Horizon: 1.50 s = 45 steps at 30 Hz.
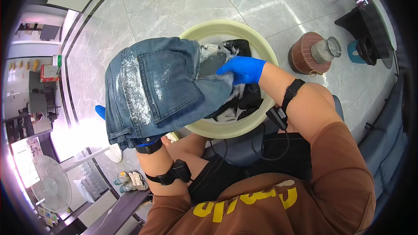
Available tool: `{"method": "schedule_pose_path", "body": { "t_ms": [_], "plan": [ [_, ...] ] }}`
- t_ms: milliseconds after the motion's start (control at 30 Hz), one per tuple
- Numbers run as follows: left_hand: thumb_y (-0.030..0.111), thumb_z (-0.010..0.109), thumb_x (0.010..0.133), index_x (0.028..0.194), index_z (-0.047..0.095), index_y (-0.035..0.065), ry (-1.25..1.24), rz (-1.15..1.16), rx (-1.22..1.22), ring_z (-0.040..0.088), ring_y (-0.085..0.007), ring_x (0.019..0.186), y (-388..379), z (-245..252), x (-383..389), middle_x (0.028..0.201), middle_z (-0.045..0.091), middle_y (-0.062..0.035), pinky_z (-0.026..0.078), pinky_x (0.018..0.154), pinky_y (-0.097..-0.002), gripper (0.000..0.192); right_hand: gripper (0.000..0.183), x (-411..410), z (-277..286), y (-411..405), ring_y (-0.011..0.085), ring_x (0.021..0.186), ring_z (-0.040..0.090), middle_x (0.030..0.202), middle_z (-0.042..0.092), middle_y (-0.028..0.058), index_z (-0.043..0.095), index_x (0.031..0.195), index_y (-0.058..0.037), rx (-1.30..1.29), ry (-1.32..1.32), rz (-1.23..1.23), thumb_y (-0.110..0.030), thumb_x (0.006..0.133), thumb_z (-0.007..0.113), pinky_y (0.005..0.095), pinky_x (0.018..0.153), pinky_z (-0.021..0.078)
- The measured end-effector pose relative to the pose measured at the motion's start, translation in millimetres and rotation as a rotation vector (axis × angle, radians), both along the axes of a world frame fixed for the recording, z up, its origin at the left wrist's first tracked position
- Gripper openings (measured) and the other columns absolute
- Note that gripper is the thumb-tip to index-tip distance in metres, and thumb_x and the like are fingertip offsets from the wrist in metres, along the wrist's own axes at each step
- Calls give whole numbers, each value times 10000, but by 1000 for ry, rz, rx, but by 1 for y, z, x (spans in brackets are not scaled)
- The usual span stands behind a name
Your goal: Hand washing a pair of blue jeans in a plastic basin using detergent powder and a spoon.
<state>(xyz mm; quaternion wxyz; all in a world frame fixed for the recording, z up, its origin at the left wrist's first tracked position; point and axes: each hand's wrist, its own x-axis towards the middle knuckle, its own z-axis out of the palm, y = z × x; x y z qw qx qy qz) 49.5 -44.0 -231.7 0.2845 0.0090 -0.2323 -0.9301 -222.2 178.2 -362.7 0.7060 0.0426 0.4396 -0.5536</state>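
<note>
A pair of blue denim jeans (169, 88) is draped over my left forearm, with white suds along one leg and a back pocket facing up. Blue gloved fingertips of my left hand (100, 112) stick out past the far left edge of the denim; the rest of that hand is hidden. My right hand (243, 69), in a blue glove, has its fingers closed on the hanging end of the jeans over a pale yellow plastic basin (228, 133). Inside the basin lie dark wet clothes (249, 101) among soapy water and foam.
Right of the basin stands a brown round container (302, 54) with a glass jar (321, 50) on it. Farther right are a teal bin (357, 52) and a blue sofa (385, 143). A white fan (51, 184) stands at the left, near shoes (130, 181) on the tiled floor.
</note>
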Motion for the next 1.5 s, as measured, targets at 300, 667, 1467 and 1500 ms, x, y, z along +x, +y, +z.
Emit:
{"method": "schedule_pose_path", "body": {
  "t_ms": [300,667,1467,1500],
  "plan": [
    [696,387,982,1514,401,33,-82,28,-11,457,-390,1380,1,-6,7,1532,443,-211,312,1180,-564,850,329,-5,20,18,192,943,687,1072,700,83,682,1168,-57,66,242,217,-117,853,758,355,744,604],
    [700,364,982,1497,438,44,-357,251,57,489,-372,1355,-15,-29,7,1512,476,-200,354,1163,-538,837,488,14,37,36,165,1006,564,1129,624,98,556,1339,2,31,715,-22,-36,859,634,299,900,457],
    [479,450,1007,1477,458,60,-478,-84,366,560,-327,1293,67,-40,-35,1438,548,-181,438,1116,-487,630,378,91,119,21,328,937,643,1052,627,232,486,1300,8,-186,1265,17,-9,927,542,393,835,498],
    [464,448,1011,1482,450,54,-427,-133,422,553,-335,1302,69,-39,-35,1433,549,-185,429,1124,-491,625,378,95,121,17,328,937,643,1052,627,232,486,1300,8,-183,1266,18,-9,927,542,393,835,498]
  ]
}}
